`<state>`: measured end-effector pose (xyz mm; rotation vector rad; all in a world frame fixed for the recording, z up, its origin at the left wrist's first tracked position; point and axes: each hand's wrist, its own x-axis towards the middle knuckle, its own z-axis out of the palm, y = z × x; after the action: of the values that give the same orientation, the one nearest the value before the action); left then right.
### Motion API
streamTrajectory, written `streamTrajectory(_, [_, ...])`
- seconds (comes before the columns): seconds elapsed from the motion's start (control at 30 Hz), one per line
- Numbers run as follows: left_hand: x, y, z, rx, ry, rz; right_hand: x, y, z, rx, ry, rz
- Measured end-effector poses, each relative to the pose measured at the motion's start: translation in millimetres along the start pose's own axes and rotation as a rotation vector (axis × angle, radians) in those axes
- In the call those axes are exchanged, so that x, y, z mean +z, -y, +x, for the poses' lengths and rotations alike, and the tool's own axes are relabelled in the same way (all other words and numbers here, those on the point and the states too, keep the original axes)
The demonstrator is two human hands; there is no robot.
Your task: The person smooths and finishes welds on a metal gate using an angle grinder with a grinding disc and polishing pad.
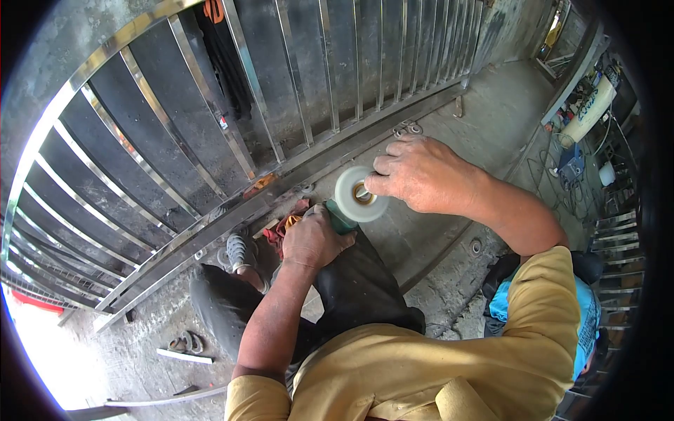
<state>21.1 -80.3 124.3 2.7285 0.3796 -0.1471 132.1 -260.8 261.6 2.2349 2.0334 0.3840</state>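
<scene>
My left hand [314,240] is wrapped around the green body of an angle grinder [340,219], held over my lap. A white polishing wheel [359,194] sits on the grinder's head, facing up. The fingers of my right hand [420,174] pinch the centre of that wheel at its brass-coloured hub. I am sitting low, with dark trousers and a grey sandal [240,251] below the tool.
A stainless steel gate [210,140] with many vertical bars leans across the left and top. The floor is rough concrete [484,105]. Metal rings [407,129] lie by the gate's lower rail. Cables, a white tank [588,109] and tools clutter the right side. Sandals lie on the floor at lower left.
</scene>
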Motion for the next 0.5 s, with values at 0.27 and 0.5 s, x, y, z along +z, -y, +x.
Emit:
streamTrajectory(0.27, [-4.8, 1.3, 0.3, -0.014, 0.067, -0.052, 5.6, -10.2, -7.4, 0.084, -0.078, 0.058])
streamTrajectory(0.5, [-5.8, -0.2, 0.7, -0.016, 0.07, -0.045, 25.6, -20.9, -28.7, 0.265, -0.22, 0.275])
